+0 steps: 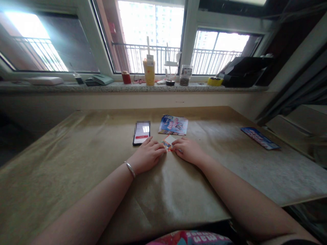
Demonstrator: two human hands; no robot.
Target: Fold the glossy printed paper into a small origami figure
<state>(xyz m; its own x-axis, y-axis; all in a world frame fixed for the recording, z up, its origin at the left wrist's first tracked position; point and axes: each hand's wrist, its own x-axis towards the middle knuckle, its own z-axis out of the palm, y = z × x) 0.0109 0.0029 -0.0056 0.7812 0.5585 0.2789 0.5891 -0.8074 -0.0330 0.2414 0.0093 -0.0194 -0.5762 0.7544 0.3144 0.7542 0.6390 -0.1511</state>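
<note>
Both my hands rest on the brown paper-covered table [76, 163], fingers pinched on a small colourful folded paper [168, 142] between them. My left hand [146, 154], with a silver bracelet on its wrist, presses the paper's left edge. My right hand [187, 149] presses its right edge. A phone [141, 133] with a lit screen lies just beyond my left hand. A blue printed paper packet [173, 125] lies beyond the folded piece.
A second blue printed strip [259, 137] lies at the table's right. The windowsill [127, 87] behind holds a yellow drink cup [149, 71], a red can [126, 77], a clear cup [186, 75], a tape roll [215, 81] and a black device [245, 71].
</note>
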